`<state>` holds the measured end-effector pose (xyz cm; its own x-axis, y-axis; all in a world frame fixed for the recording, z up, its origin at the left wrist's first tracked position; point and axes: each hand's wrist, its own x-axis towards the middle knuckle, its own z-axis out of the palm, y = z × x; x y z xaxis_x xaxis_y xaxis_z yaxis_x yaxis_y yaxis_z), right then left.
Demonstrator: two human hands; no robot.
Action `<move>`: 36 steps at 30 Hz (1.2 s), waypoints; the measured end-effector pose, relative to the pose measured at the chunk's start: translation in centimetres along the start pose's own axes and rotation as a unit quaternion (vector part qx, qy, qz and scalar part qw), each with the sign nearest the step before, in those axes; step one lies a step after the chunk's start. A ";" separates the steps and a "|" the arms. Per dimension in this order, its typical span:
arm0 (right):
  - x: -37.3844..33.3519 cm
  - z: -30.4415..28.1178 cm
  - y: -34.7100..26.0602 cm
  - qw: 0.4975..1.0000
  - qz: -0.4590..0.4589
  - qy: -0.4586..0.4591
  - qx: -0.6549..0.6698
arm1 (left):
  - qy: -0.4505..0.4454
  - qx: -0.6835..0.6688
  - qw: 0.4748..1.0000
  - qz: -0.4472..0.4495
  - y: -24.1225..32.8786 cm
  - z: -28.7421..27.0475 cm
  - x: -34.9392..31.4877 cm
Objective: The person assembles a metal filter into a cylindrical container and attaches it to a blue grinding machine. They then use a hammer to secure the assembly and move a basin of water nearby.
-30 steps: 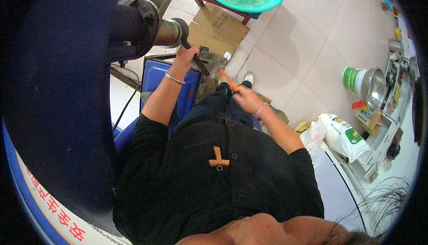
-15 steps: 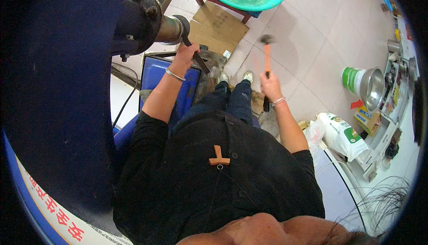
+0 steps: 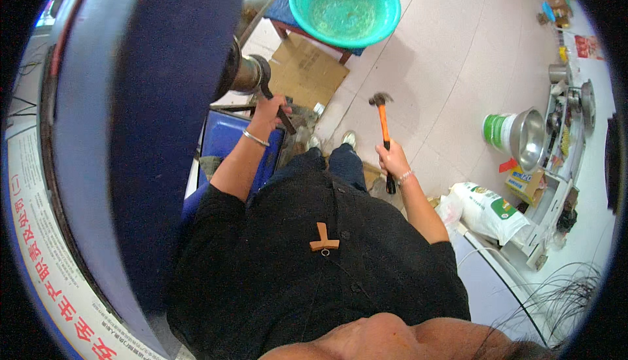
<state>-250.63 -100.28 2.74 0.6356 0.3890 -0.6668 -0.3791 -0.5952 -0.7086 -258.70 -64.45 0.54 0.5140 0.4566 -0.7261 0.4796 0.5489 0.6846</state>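
Note:
My left hand (image 3: 270, 111) is closed around a dark, flat hook wrench (image 3: 286, 122). Its upper end meets the round metal collar (image 3: 259, 74) at the end of the machine's spout (image 3: 244, 75); how it grips the collar is hard to make out. In my right hand (image 3: 394, 158) is a claw hammer (image 3: 384, 123) with an orange and black handle. The hammer is raised, head pointing away from me, apart from the wrench and to its right. A blue metal surface (image 3: 226, 139) lies beneath my left forearm.
The machine's large dark blue body (image 3: 163, 131) fills the left side. Ahead, a green basin (image 3: 345, 6) sits on a stool, with flattened cardboard (image 3: 301, 65) on the tiled floor (image 3: 451, 65). To the right are a steel bowl (image 3: 528, 139), a white sack (image 3: 487, 211) and a cluttered shelf.
The hammer has shifted slightly left and lower in view, and its head is sharper. My left hand keeps its hold on the wrench. The whole view has turned somewhat, showing more of the machine.

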 end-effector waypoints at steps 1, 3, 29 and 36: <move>-0.5 -0.8 0.6 1.000 -0.009 0.005 -0.007 | -0.014 -0.053 0.998 -0.020 -0.2 0.4 -0.5; -1.6 -1.9 1.7 0.999 0.028 0.024 0.002 | -0.047 -0.110 0.993 0.012 -1.5 1.0 -0.9; 11.3 -10.5 -15.1 0.829 -0.262 -0.369 -0.328 | -0.161 -0.293 0.925 -0.182 -5.0 24.8 -6.2; 8.4 1.1 -14.2 0.681 -0.393 -0.448 -0.425 | 0.128 -0.391 0.909 0.064 -7.3 19.2 -8.0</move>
<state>-240.66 -87.79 6.90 -0.3929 0.8685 -0.3023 0.6105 0.0005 -0.7920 -252.71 -85.56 2.60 0.2990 0.6454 -0.7029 -0.2771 0.7636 0.5832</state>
